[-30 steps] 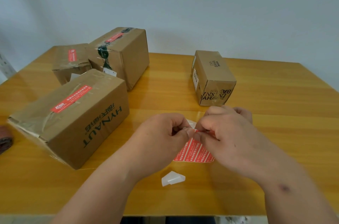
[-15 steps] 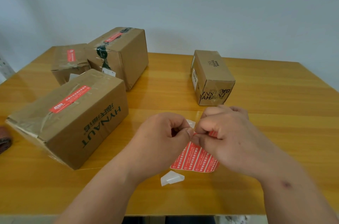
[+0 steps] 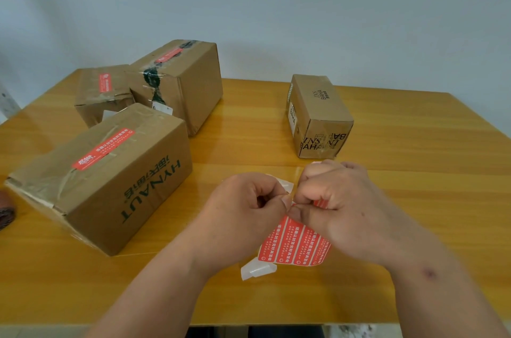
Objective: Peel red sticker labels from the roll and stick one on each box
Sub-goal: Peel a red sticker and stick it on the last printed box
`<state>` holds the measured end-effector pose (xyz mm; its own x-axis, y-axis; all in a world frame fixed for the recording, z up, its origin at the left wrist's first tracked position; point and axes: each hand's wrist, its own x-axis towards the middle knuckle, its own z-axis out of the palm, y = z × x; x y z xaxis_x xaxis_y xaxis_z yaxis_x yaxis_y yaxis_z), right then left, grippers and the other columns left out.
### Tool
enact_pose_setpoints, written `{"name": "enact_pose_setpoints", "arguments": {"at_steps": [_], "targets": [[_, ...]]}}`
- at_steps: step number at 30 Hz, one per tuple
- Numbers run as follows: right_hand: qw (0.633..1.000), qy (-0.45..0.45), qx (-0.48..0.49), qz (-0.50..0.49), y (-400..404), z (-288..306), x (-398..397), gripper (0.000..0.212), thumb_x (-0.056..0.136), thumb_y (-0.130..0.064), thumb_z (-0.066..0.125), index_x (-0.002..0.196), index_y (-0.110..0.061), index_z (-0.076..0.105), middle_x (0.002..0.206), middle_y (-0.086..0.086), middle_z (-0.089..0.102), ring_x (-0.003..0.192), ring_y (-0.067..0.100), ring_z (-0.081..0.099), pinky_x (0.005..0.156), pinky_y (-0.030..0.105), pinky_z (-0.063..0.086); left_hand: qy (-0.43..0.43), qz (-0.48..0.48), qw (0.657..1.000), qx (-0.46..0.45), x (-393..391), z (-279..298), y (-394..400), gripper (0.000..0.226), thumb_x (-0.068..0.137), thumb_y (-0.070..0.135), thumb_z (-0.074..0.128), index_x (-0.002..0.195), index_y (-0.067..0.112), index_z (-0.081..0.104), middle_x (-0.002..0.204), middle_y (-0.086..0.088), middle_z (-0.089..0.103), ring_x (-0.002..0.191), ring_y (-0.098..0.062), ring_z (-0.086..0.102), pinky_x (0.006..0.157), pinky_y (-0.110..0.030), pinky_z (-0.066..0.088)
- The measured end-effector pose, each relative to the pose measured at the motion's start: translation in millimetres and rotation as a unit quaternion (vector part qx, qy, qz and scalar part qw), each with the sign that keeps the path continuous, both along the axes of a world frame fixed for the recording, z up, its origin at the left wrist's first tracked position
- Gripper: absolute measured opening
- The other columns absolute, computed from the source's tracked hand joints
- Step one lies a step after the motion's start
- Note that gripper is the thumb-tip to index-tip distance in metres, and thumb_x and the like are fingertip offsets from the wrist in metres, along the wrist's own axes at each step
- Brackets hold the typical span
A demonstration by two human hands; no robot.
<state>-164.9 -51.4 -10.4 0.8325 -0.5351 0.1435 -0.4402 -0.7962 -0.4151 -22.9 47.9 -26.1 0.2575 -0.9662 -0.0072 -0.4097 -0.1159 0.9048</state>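
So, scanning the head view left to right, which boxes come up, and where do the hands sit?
HYNAUT box → small labelled box → taped box → left hand → right hand, both pinching the sticker sheet → unlabelled box.

Both forearms are extended forward from the lower edge of the view and are angled inward, so that the two hands are brought together at the centre, thumb tips almost touching. The left hand point(image 3: 249, 210) is held with its back turned up and its fingers curled under, the thumb pressed against the side of the index finger in a pinch. The right hand point(image 3: 336, 205) is likewise curled into a loose fist, knuckles raised toward the far side, with its thumb laid flat and pressed forward beneath the bent index finger.
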Motion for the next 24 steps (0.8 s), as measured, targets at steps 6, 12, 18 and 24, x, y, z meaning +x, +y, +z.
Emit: {"name": "enact_pose_setpoints", "arguments": {"at_steps": [6,12,18,24], "targets": [[1.000,-0.002,-0.007,0.000,-1.3,-3.0,0.8,0.028,0.081,-0.036,0.063,0.060,-0.018,0.059,0.071,-0.008,0.054,0.081,0.002,0.051,0.091,0.036,0.027,0.017,0.003,1.000,-0.003,0.2,-2.6,-1.5,0.028,0.094,0.025,0.058,0.076,0.004,0.062,0.070,-0.010,0.065,0.058,-0.009,0.059,0.055,-0.022,0.046],[1.000,0.001,-0.012,0.003,-1.0,-3.7,0.8,0.028,0.082,-0.036,0.062,0.060,-0.020,0.059,0.071,-0.011,0.053,0.081,0.002,0.050,0.091,0.036,0.028,0.044,0.004,0.999,0.001,0.0,-3.4,-1.3,0.031,0.094,0.025,0.058,0.077,0.000,0.061,0.065,-0.010,0.063,0.056,-0.006,0.058,0.053,-0.020,0.045],[1.000,0.003,-0.013,0.001,-1.3,-4.9,0.9,0.028,0.083,-0.033,0.064,0.059,-0.021,0.059,0.071,-0.011,0.053,0.083,0.002,0.050,0.090,0.035,0.027,0.059,0.008,0.998,-0.002,-1.0,-5.1,-1.5,0.031,0.093,0.026,0.058,0.078,-0.001,0.061,0.065,-0.010,0.063,0.057,-0.010,0.060,0.055,-0.022,0.046],[1.000,-0.002,-0.004,0.003,-1.7,-3.2,1.1,0.027,0.083,-0.031,0.066,0.058,-0.022,0.059,0.071,-0.010,0.054,0.082,0.000,0.050,0.092,0.033,0.026,0.063,0.010,0.998,-0.002,-1.0,-4.0,-1.6,0.031,0.094,0.025,0.058,0.080,-0.003,0.060,0.071,-0.015,0.065,0.060,-0.014,0.062,0.056,-0.024,0.047]]}}
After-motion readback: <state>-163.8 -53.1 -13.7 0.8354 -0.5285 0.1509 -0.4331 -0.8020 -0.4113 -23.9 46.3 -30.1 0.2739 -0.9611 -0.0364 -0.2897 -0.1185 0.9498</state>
